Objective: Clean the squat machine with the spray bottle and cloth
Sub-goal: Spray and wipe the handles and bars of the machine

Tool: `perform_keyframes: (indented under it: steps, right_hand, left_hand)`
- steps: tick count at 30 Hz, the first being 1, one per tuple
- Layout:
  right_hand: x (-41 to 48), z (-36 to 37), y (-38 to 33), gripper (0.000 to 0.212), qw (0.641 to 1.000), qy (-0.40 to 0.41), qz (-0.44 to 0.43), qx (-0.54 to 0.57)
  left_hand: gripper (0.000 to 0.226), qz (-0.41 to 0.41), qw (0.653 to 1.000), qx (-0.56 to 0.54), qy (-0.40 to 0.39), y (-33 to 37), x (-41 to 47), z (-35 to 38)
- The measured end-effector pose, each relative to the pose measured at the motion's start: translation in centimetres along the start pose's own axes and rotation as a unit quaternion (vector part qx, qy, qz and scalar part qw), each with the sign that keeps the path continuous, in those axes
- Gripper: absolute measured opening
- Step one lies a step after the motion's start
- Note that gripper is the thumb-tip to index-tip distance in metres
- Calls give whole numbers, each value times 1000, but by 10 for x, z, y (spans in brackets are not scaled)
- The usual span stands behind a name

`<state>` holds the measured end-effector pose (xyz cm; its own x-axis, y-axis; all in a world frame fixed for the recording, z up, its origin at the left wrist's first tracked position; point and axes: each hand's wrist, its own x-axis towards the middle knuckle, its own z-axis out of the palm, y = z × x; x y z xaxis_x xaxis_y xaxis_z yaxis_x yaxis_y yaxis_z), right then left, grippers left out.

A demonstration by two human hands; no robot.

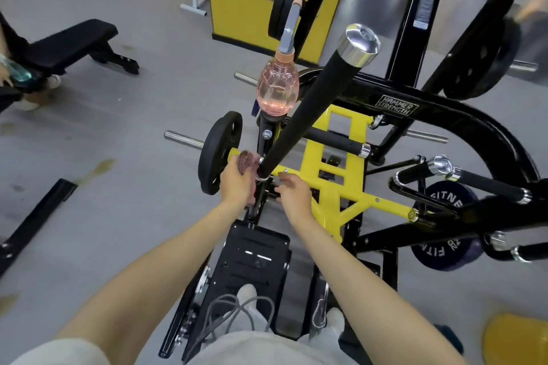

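Observation:
I stand on the footplate [252, 249] of the black and yellow squat machine [335, 157]. My left hand [237, 184] grips a pinkish patterned cloth [244, 161] and presses it against the base of the long black handle bar [302, 115]. My right hand [293, 191] hovers beside that joint over the yellow frame, fingers loosely curled and holding nothing. A pink spray bottle [277, 89] with a grey trigger head stands upright on a post of the machine, just beyond my left hand.
Black weight plates [219, 152] hang on pegs left of the cloth and further back. A dark blue plate [444, 228] sits at the right. A black bench [74, 44] and another person's hand with a bottle [17, 72] are at the left. The floor is grey.

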<state>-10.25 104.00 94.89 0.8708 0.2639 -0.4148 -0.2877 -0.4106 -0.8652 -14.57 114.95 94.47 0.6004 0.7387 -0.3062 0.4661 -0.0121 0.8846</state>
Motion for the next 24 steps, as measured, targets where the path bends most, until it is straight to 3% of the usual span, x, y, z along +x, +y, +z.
perform_keyframes:
  steps: [4,7,11,14,17,24]
  right_hand:
    - [8,-1,-25,38,999,-17,-45,9]
    - [11,4,-31,26,997,-10,-70,5]
    - [17,3,-32,28,997,2,-76,-4]
    - [24,-4,-35,25,997,-20,-75,-26]
    - [27,-7,-36,22,996,-29,-80,-34]
    - [26,-7,-34,22,995,-37,-90,-25]
  left_hand:
    - [28,114,983,145,-18,9,10,13]
    - [27,112,967,195,-118,12,31,6]
    - [23,103,928,269,-235,30,54,2]
    - [38,70,917,270,-285,18,76,8]
    - [32,26,943,214,-253,-4,84,12]
    - [21,94,973,152,-148,-15,49,3]
